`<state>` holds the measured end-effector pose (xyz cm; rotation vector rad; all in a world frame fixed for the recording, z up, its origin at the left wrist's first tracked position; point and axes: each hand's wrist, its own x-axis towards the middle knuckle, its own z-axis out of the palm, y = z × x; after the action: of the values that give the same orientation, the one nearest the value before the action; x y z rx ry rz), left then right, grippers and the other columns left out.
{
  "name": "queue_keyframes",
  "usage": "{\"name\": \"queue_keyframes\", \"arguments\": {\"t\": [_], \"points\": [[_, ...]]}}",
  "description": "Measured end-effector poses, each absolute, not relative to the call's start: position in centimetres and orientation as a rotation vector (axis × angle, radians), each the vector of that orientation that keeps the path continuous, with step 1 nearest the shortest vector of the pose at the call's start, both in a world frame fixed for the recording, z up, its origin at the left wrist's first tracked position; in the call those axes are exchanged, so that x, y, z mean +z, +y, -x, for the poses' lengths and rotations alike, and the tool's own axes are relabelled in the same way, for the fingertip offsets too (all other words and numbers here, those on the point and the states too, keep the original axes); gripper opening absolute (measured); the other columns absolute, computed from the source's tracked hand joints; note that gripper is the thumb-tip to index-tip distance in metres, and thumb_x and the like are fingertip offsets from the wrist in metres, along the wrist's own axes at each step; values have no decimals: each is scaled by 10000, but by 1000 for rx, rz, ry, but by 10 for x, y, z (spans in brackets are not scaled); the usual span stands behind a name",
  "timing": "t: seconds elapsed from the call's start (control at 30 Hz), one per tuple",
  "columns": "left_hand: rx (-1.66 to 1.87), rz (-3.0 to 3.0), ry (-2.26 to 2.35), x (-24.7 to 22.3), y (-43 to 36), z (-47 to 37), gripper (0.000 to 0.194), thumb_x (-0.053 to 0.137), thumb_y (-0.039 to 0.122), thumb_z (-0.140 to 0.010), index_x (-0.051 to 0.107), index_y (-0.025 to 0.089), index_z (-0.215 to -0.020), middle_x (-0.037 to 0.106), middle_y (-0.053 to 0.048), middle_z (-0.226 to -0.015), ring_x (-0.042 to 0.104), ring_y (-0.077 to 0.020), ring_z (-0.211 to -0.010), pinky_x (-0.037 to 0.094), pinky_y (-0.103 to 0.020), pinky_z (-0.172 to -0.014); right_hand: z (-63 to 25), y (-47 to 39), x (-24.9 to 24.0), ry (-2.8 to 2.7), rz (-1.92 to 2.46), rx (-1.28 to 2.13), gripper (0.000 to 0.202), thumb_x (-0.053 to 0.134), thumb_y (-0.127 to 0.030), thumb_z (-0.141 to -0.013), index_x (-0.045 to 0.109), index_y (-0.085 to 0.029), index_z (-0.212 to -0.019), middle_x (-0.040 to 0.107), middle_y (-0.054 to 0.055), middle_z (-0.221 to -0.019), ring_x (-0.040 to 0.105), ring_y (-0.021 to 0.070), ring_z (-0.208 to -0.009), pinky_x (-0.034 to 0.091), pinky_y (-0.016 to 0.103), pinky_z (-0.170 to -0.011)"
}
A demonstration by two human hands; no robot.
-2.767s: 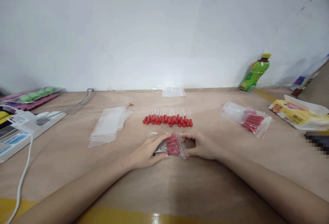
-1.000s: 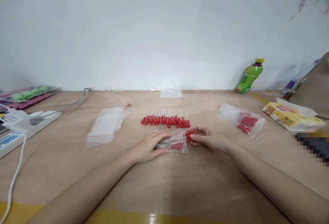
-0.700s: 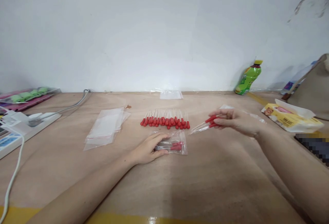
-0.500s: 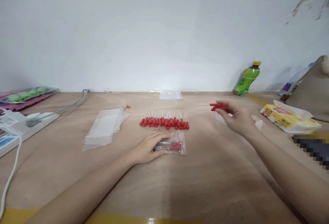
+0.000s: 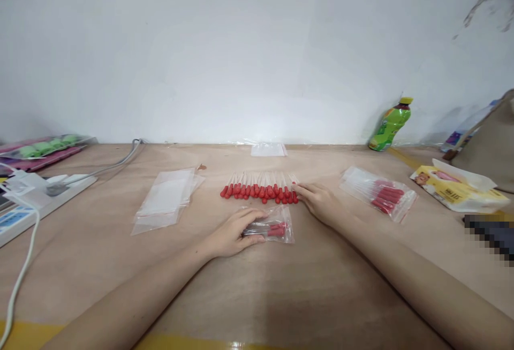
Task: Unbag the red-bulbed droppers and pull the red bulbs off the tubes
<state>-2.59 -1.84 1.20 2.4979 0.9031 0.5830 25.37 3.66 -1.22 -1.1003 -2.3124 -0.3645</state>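
On the table [image 5: 241,296], the loose sticks [image 5: 261,191] lie in a row, behind the front bag [image 5: 271,226], which has sticks in it and the left hand [image 5: 235,234] on its left end. The right hand [image 5: 319,201] is at the row's right end. Left of the row lies the bag pile [image 5: 166,195], then the power strip [image 5: 50,200]; right, the filled bag [image 5: 379,193], then the tissue pack [image 5: 458,188]. Behind — near the wall [image 5: 241,45] — are the far bag [image 5: 268,150] and, farther right, the bottle [image 5: 389,126].

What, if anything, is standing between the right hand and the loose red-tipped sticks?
Nothing visible: the right hand is at the right end of the sticks. The plastic bag, held by the left hand, lies nearer the person.
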Motion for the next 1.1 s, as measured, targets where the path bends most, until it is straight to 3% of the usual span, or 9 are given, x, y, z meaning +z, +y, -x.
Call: {"name": "queue_keyframes", "arguments": {"t": [0.23,0.37,0.57,0.7,0.87,1.0,1.1], "points": [[582,-2507,887,12,-17,25,437,530,370,-826,422,228,-1225,500,-77,-1233,466,-208,-1128,385,-368,-952,-252,26,-9,-2273,1159,-12,423,448,-356,-858,443,-199,-1251,590,98,-1096,578,217,-961,483,366,-821],[586,-2505,896,12,-18,25,445,527,368,-828,409,231,-1234,503,-73,-1226,472,-205,-1117,391,-367,-943,-251,19,-3,-2143,1161,21,391,515,-391,-812,520,-170,-1135,618,101,-961,580,227,-879,470,384,-788],[579,-2506,893,13,-18,25,477,533,378,-821,390,230,-1251,493,-80,-1242,474,-212,-1123,396,-374,-943,-236,-5,5,-2081,1067,483,183,527,-355,-811,627,-202,-809,618,27,-742,573,152,-705,463,288,-668],[577,-2513,887,13,-18,25,521,547,399,-809,374,222,-1268,479,-84,-1263,445,-219,-1162,367,-385,-980,-225,-14,9,-2225,977,583,174,554,-343,-799,659,-213,-848,589,28,-738,544,161,-773,443,305,-724],[565,-2516,911,11,-18,25,540,541,407,-811,355,218,-1282,463,-85,-1282,435,-212,-1178,361,-382,-995,-218,-17,11,-2332,897,641,168,600,-318,-766,636,-208,-887,579,40,-890,523,166,-861,420,304,-776],[573,-2525,907,12,-18,24,521,537,402,-815,366,216,-1271,471,-84,-1274,435,-213,-1176,366,-387,-990,-210,-20,13,-2315,1014,643,179,678,-287,-679,569,-172,-762,564,18,-791,510,145,-736,407,263,-650],[566,-2528,914,11,-19,24,522,536,407,-815,367,212,-1269,468,-87,-1280,434,-212,-1178,366,-391,-991,-206,-23,16,-2268,1047,717,151,642,-208,-685,496,-174,-701,522,-25,-671,461,100,-601,367,220,-546]]}}
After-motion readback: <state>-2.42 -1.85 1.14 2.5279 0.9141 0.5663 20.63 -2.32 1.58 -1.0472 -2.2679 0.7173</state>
